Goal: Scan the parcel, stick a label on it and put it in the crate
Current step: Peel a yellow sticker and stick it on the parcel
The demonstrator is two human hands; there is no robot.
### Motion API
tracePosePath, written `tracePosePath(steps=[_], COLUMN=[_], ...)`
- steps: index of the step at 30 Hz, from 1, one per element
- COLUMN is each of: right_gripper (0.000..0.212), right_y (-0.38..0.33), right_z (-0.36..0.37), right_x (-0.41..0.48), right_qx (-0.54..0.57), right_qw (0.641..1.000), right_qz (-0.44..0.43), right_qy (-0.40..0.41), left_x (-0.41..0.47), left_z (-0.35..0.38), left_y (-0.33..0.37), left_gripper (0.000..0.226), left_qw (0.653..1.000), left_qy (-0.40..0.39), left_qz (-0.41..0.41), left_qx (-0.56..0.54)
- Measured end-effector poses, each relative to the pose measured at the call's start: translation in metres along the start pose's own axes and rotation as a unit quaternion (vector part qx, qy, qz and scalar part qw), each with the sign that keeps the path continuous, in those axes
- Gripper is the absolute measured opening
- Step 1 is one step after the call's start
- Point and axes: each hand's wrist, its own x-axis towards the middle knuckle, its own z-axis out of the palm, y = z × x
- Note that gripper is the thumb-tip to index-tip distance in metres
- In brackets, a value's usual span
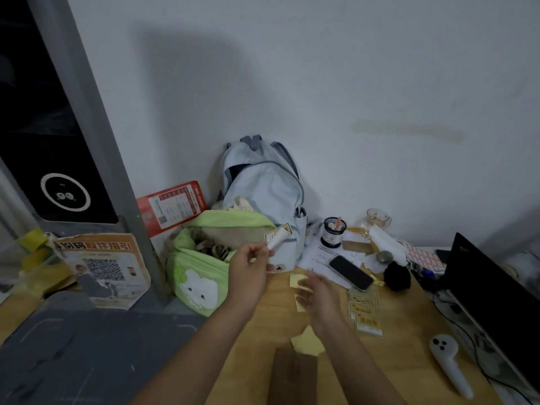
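My left hand [250, 266] holds up a small white tube-shaped parcel [279, 236] with a yellow label at its top end, above the gap between the green bag and the table. My right hand [317, 290] hovers blurred over the wooden table [409, 331] with fingers apart, holding nothing that I can see. A stack of yellow-edged labels [365, 312] lies just to the right of that hand. A white handheld scanner [448, 361] rests near the table's right front. Yellow backing scraps [308, 342] lie near my right forearm.
An open green fabric bag [201, 276] with a cartoon face stands left of the table, a pale blue backpack [263, 188] behind it. A black phone [350, 271], dark cup [333, 232], glass mug [377, 219] and laptop [491, 287] crowd the table's back and right. Brown card [292, 375] lies at the front.
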Motion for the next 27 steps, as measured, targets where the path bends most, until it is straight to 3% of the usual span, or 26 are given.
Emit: tracePosePath(steps=[4,9,15,18,23,27], right_gripper=[0.030,0.003,0.013,0.018,0.016,0.022], right_y=[-0.053,-0.052,-0.040,-0.040,-0.045,-0.048], right_z=[0.036,0.039,0.027,0.019,0.009,0.003], right_x=[-0.048,-0.065,-0.065,-0.064,-0.070,-0.074], right_qx=[-0.050,-0.194,-0.208,-0.205,-0.192,-0.240], right_qw=[0.986,0.943,0.939,0.938,0.940,0.929], right_qz=[-0.125,-0.252,-0.273,-0.277,-0.283,-0.279], right_qy=[-0.095,-0.098,0.003,0.034,0.007,-0.024], left_x=[-0.004,-0.019,-0.033,-0.033,-0.028,-0.020], left_z=[0.013,0.023,0.025,0.023,0.020,0.017], left_y=[0.002,0.005,-0.002,-0.008,-0.004,0.001], left_gripper=[0.009,0.011,0.008,0.018,0.037,0.046], left_qw=[0.999,0.997,0.998,0.998,0.999,0.996], left_qy=[0.035,0.036,-0.025,-0.039,-0.045,-0.012], left_qz=[0.027,0.063,0.054,0.043,-0.005,0.081], left_qx=[-0.021,-0.033,-0.035,-0.026,-0.023,0.042])
